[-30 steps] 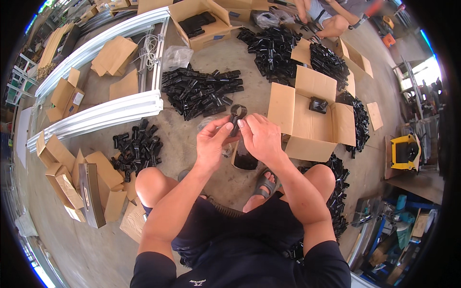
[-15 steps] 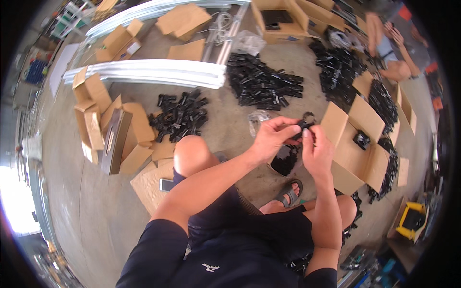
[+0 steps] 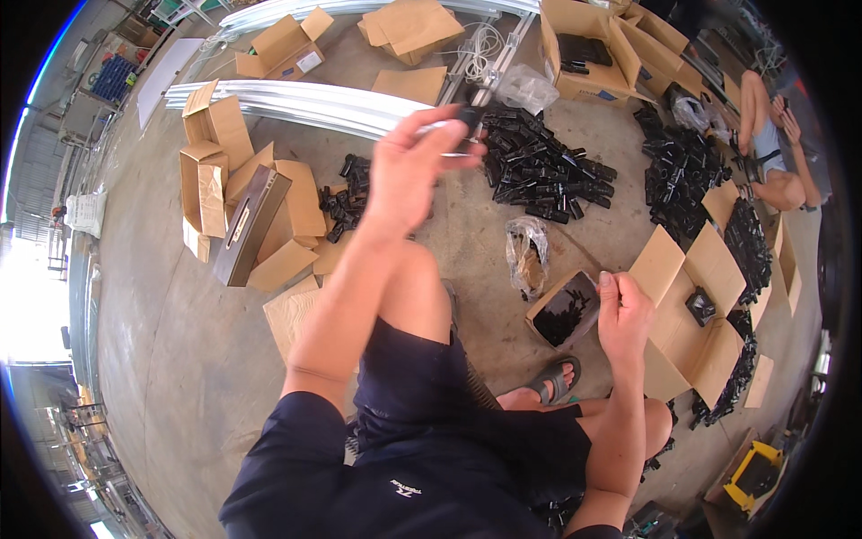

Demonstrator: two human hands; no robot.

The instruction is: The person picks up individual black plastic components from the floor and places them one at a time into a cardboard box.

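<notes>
My left hand is raised and blurred, closed around a small black plastic part, between the pile of black parts at centre and the metal rails. My right hand is closed with thumb against curled fingers, beside a small open box of little black pieces. Whatever its fingers may hold is hidden. A pile of black parts lies on the floor beyond my hands. A smaller pile is partly covered by my left forearm. A clear plastic bag lies by the small box.
A large open carton holding one black packet stands at right. Silver rails and cardboard boxes lie at left and far. Another person sits at the far right by more black parts.
My hands have parted: the left moved left and away with the black part, the right moved slightly right and nearer. The view has shifted, and the small box is now more exposed.
</notes>
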